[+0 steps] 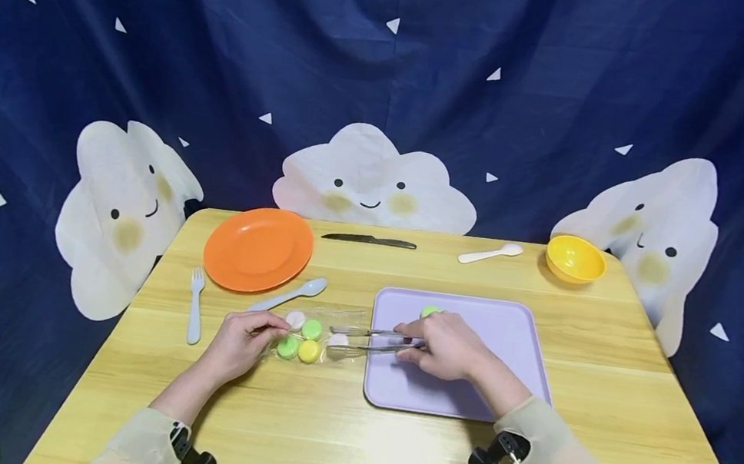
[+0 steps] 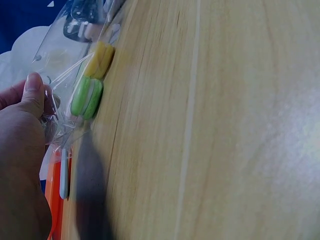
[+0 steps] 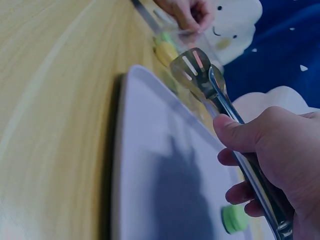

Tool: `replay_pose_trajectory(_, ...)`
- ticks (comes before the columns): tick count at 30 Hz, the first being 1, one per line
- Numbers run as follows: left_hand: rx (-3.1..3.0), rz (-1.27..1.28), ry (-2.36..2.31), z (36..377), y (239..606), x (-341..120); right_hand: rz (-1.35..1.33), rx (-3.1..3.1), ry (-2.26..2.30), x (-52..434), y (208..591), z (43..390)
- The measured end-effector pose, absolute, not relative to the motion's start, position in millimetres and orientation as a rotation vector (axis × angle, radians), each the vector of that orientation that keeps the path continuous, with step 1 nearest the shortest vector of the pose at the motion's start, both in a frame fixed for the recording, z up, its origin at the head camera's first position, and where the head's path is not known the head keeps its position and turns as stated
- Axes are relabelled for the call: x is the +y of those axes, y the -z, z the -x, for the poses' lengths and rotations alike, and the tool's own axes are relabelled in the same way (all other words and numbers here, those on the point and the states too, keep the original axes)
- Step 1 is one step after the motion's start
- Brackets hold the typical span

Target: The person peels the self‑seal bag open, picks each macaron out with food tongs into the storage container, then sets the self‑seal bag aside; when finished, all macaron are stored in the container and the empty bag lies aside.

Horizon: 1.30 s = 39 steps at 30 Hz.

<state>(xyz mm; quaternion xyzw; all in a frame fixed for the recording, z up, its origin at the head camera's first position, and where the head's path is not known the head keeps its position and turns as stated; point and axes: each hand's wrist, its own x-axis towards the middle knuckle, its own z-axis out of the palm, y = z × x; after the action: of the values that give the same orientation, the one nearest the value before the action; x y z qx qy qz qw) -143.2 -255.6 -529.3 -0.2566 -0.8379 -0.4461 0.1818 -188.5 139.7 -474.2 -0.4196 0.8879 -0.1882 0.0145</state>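
Slotted steel tongs (image 1: 369, 339), crinkled clear bag (image 1: 313, 335)

Table (image 1: 428, 456): pale yellow wood, straight grain. Tray (image 1: 513, 334): lilac, plain. Plate (image 1: 258, 249): orange. Bowl (image 1: 575, 258): yellow. Knife (image 1: 368, 240): dark grey. Far spoon (image 1: 491, 254): cream white. Near spoon (image 1: 290, 295) and fork (image 1: 195, 307): pale blue. Bag (image 1: 318, 331): clear, holding macarons in green (image 1: 312, 329), yellow (image 1: 308, 351) and white (image 1: 295, 319). Tongs (image 1: 366, 340): silver metal. Curtain (image 1: 392, 72): navy, white triangles, smiling white clouds with yellow cheeks.
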Motion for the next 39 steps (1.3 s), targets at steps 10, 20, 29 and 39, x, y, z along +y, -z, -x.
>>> replay_pose_trajectory(10, -2.365, 0.709, 1.254, 144, 531, -256, 1.213, 2.865, 0.625, 184, 455, 188)
replay_pose_trajectory(20, -2.374, 0.719, 1.248, 143, 529, -256, 1.16, 2.928, 0.752, 239, 445, 186)
replay_pose_trajectory(29, -2.373, 0.727, 1.246, 142, 527, -255, 0.988, 3.0, 0.755, 290, 445, 185)
replay_pose_trajectory(39, -2.366, 0.732, 1.236, 143, 527, -254, 0.8, 3.016, 0.711, 316, 462, 189)
